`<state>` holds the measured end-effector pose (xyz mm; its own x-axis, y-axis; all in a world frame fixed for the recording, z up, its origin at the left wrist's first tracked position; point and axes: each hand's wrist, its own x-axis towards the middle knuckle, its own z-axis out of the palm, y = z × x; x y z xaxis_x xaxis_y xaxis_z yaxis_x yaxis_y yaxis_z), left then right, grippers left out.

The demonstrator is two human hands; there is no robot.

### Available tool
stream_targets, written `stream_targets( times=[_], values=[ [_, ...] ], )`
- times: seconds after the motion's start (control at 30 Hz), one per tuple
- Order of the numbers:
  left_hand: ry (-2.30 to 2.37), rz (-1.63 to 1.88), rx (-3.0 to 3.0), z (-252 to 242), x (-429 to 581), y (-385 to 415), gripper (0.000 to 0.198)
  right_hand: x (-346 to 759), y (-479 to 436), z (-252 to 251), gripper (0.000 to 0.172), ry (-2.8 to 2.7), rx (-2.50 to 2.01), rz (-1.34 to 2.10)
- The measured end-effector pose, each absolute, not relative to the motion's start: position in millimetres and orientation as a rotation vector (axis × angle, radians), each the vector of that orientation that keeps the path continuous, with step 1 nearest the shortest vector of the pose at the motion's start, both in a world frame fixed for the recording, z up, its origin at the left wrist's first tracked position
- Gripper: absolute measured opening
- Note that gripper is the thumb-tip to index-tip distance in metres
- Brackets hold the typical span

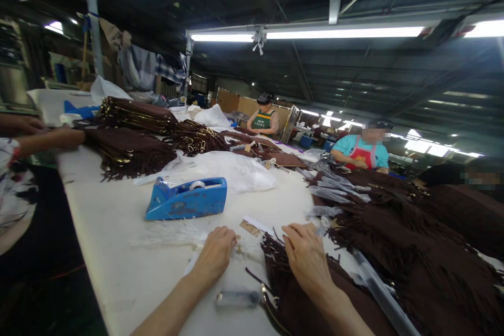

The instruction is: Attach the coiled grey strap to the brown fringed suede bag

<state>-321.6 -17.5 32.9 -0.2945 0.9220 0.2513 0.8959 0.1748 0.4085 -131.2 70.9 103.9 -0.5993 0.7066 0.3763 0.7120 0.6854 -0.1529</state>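
My left hand point(216, 254) is above the white table, its fingers curled together beside a tangle of thin white strings point(173, 236). What it pinches, if anything, is too small to make out. Over the fringed end of a dark brown bag point(342, 294) lies my right hand point(309, 257), thumb and fingers a little apart, fingertips partly hidden. Between the hands are a small brown tag point(249, 228) and a white strip. A metal clasp with a plastic-wrapped piece point(238, 298) sits at the bag's near edge. Beyond my left hand stands a blue tape dispenser point(187, 200).
Brown fringed bags pile up at right point(425, 241) and far left point(126, 149). A white plastic bag point(224, 170) lies behind the dispenser. A clear plastic tube point(384, 294) crosses the right pile. Another person's arm point(51, 143) reaches in from the left; co-workers point(360, 152) stand across the table.
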Motion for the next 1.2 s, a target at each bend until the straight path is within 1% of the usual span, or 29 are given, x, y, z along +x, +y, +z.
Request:
stream_targets(
  times=[0.1,0.2,0.37,0.43,0.63,0.77,0.9,1.0,1.1,1.2],
  values=[
    [2.368,0.768,1.830,32,-322,-18,0.021,-162,76,100,0.028,-2.501,-1.156,0.354],
    [2.371,0.774,1.834,31,-322,-17,0.021,-191,88,83,0.035,-2.431,-1.283,0.534],
    [2.349,0.760,1.845,33,-320,-17,0.022,-210,103,58,0.022,-2.254,-1.268,0.780],
    [2.336,0.749,1.858,34,-319,-17,0.020,-206,106,55,0.023,-2.143,-1.238,0.780],
    [2.358,0.647,1.833,35,-319,-15,0.020,-191,104,53,0.036,-1.795,-1.249,0.732],
    [2.363,0.654,1.843,38,-321,-16,0.017,-183,111,51,0.033,-1.680,-1.221,0.795],
    [2.334,0.654,1.833,37,-322,-15,0.017,-159,132,54,0.037,-1.526,-1.252,0.820],
    [2.337,0.663,1.846,35,-322,-15,0.015,-146,134,58,0.038,-1.506,-1.216,0.825],
    [2.353,0.695,1.846,34,-321,-15,0.016,-143,128,59,0.035,-1.576,-1.145,0.837],
    [2.300,0.753,1.865,33,-319,-17,0.019,-135,131,60,0.040,-1.540,-1.145,0.765]
  ],
)
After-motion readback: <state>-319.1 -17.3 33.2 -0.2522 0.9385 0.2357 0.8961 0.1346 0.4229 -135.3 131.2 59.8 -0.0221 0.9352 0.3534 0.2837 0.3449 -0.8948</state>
